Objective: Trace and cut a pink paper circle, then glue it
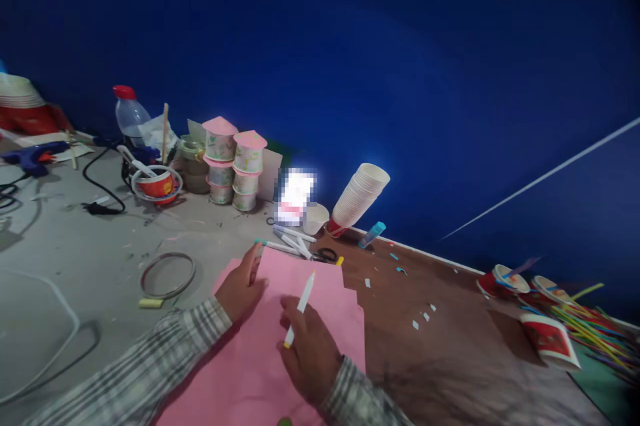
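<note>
My left hand (241, 287) lies on the upper left part of the pink paper sheets (235, 373), its thumb and fingers spread. Over the middle of the sheets, my right hand (313, 353) is closed around a white marker (305, 296) with a yellow end. The marker slants with its tip pointing up and away from the paper. Beyond the top edge of the paper lie several white markers (295, 234) and black-handled scissors (327, 254). A small yellow cap (340, 261) sits at the paper's upper right corner.
Behind stand paper-cup towers with pink cone tops (249, 169), a bright blurred screen (295, 196), a leaning paper-cup stack (361, 196) and a blue glue stick (373, 235). Tape rings (167, 275) lie left; red cups (550, 341) and colourful sticks (595, 333) right. A blue wall (400, 79) closes the back.
</note>
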Tool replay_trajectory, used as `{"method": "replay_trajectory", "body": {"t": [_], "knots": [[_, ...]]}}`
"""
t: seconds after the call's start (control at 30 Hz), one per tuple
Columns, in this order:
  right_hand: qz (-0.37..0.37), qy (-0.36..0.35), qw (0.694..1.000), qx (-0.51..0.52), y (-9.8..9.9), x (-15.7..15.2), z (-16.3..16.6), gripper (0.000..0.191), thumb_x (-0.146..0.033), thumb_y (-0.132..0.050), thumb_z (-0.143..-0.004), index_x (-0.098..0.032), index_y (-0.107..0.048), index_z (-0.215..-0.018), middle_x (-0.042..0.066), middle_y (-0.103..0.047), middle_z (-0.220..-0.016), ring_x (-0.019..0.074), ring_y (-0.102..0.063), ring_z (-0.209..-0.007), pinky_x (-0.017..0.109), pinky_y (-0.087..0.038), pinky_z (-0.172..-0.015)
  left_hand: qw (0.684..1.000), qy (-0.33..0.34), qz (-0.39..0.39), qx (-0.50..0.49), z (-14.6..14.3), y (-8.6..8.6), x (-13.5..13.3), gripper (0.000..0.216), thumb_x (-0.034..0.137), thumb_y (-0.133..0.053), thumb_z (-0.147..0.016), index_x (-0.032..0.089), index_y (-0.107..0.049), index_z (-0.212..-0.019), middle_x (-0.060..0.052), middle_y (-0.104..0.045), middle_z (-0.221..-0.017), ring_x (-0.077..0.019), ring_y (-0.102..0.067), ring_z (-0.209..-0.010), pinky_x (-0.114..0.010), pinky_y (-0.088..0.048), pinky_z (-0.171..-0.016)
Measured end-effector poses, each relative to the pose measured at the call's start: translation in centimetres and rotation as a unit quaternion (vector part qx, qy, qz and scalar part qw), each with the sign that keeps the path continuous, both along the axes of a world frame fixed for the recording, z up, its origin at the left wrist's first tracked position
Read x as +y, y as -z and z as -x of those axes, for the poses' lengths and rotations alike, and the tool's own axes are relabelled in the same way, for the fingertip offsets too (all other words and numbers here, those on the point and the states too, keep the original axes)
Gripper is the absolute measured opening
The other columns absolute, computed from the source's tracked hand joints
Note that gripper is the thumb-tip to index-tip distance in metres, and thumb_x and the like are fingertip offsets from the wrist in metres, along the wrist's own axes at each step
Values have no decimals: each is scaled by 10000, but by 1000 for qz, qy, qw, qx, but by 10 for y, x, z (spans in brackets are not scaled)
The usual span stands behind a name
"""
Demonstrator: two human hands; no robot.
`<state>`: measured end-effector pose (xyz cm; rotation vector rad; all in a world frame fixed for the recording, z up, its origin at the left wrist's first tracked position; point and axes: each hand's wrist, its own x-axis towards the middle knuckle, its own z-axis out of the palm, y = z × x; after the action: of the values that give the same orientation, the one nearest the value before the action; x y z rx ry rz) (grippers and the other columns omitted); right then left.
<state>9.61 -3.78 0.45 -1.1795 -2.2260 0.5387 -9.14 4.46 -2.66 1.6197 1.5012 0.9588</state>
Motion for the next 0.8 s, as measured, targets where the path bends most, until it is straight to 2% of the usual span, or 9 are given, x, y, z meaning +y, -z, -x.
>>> {"method": "replay_trajectory", "body": {"t": [0.1, 0.17, 0.23, 0.37, 0.47, 0.57, 0.7, 0.8], "knots": [[-36, -12, 999, -10, 14, 2, 5, 485, -90, -576, -691, -237, -484, -1143, 110, -550, -1236, 303, -490, -1145, 455, -455, -944, 996, -25, -74, -38, 8, -5, 4, 595, 250, -524, -601, 300, -387, -1178, -66, -559, -1182, -244, -573, -1010, -420, -472, -889], [-43, -8, 999, -14, 15, 2, 4, 465, -91, -580, -687, -219, -490, -1125, 124, -552, -1240, 300, -466, -1174, 454, -438, -967, 992, -42, -117, -19, 15, -10, 8, 468, 280, -508, -617, 279, -480, -1084, -68, -574, -1125, -240, -568, -1004, -416, -456, -908], [-39, -6, 999, -14, 14, 2, 3, 439, -99, -587, -684, -220, -504, -1098, 121, -552, -1246, 298, -470, -1173, 445, -444, -965, 990, -54, -128, 3, 20, -19, 12, 372, 299, -490, -625, 269, -541, -992, -57, -625, -1031, -237, -581, -971, -406, -463, -888], [-21, -6, 1000, -7, 14, 2, 2, 439, -93, -588, -678, -241, -513, -1084, 102, -549, -1251, 289, -457, -1190, 426, -445, -968, 994, -43, -91, 43, 23, -46, 18, 202, 344, -439, -640, 281, -607, -732, 12, -690, -695, -207, -630, -707, -332, -515, -642], [-9, -4, 1000, -9, 17, 2, 2, 492, -100, -589, -680, -250, -478, -1135, 99, -539, -1261, 280, -443, -1204, 414, -445, -971, 992, -5, -93, 82, 19, -66, 25, 205, 362, -406, -654, 276, -590, -678, 59, -610, -489, -169, -581, -504, -292, -468, -530], [-13, 5, 1000, -2, 21, 2, 2, 549, -88, -595, -658, -271, -455, -1156, 91, -525, -1278, 279, -459, -1194, 400, -468, -951, 987, 6, -104, 121, 17, -78, 38, 204, 373, -397, -665, 275, -577, -673, 91, -514, -395, -147, -511, -410, -270, -413, -477], [-27, 12, 1000, 9, 29, 4, 2, 546, -109, -606, -638, -305, -465, -1128, 76, -538, -1268, 300, -479, -1178, 419, -496, -914, 982, -41, -116, 145, 25, -80, 60, 211, 398, -421, -648, 263, -577, -602, 72, -541, -454, -156, -517, -472, -279, -385, -504], [-37, 17, 999, 30, 40, 6, 1, 560, -147, -607, -647, -349, -452, -1145, 49, -556, -1251, 291, -511, -1151, 389, -539, -858, 977, -90, -118, 152, 37, -80, 75, 237, 401, -419, -647, 254, -565, -532, 75, -457, -396, -163, -480, -453, -285, -351, -476]]}}
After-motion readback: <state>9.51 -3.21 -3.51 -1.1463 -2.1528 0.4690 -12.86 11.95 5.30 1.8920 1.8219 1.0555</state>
